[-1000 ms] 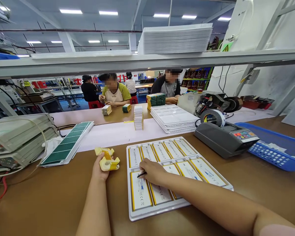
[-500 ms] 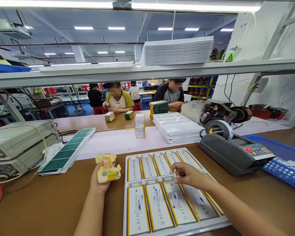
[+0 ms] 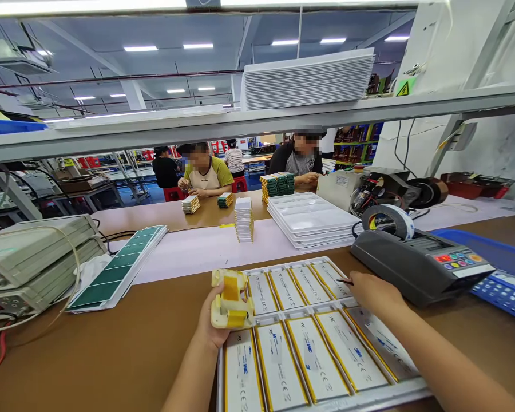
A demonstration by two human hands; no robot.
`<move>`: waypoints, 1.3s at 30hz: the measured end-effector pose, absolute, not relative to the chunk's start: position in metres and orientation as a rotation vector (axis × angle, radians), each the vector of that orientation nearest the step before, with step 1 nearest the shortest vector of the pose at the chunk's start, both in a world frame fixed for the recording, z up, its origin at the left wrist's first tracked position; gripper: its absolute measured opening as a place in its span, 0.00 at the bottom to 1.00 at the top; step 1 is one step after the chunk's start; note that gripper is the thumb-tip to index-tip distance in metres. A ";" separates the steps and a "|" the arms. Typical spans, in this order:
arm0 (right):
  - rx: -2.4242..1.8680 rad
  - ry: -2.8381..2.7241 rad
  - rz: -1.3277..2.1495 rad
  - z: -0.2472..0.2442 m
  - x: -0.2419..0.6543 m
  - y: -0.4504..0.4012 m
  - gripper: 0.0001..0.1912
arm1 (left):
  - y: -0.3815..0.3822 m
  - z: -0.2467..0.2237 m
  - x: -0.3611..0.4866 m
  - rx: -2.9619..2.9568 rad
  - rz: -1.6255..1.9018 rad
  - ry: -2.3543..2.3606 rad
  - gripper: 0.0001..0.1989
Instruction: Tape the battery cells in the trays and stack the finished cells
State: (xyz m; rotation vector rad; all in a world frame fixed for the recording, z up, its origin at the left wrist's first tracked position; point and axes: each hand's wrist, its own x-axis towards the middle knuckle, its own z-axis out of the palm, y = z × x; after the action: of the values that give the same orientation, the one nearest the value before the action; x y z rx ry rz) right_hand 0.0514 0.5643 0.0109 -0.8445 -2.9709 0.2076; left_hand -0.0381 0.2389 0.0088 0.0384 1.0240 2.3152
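Observation:
My left hand (image 3: pixel 213 317) is closed around a cream plastic fixture (image 3: pixel 230 294) with amber tape on it, held over the tray's upper left corner. My right hand (image 3: pixel 375 294) is closed on a thin dark pointed tool (image 3: pixel 345 281), perhaps tweezers, whose tip is over the back right of the tray. Beneath both hands lies a white plastic tray (image 3: pixel 343 402) with two rows of flat battery cells (image 3: pixel 317 355) edged in yellow. Front-row cells carry clear strips with blue print. The fixture hides the back row's left cell.
Right of the tray stands a grey tape dispenser (image 3: pixel 416 266) with a tape roll (image 3: pixel 388 222) on top, beside a blue basket (image 3: pixel 504 297). Behind are stacked white trays (image 3: pixel 311 217) and a cell stack (image 3: pixel 244 220). Instruments (image 3: pixel 38 257) stand left; a shelf (image 3: pixel 154 129) crosses above. Two co-workers sit opposite.
My left hand has moved right with the fixture, from beside the tray to over its corner. My right hand has moved right and back, and the dark tool now shows in it.

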 end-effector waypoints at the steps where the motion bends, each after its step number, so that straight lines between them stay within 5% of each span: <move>1: -0.883 -3.013 0.246 0.010 0.051 0.570 0.14 | 0.238 0.008 -0.039 0.036 2.314 1.031 0.21; 23: -0.611 -3.207 0.451 -0.017 0.046 0.616 0.15 | 0.235 0.008 -0.040 0.016 2.179 0.978 0.17; 29: -0.804 -3.190 0.346 -0.012 0.049 0.612 0.18 | 0.236 0.009 -0.039 0.008 2.197 0.941 0.17; 39: -0.550 -3.233 0.292 -0.015 0.043 0.604 0.15 | 0.237 0.010 -0.039 0.002 2.195 0.913 0.17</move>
State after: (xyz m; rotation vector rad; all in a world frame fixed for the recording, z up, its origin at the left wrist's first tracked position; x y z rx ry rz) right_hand 0.0428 0.6036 -0.0148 -0.5500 -3.2333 0.2917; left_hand -0.0388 0.2370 0.0104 0.0020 0.9134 2.1945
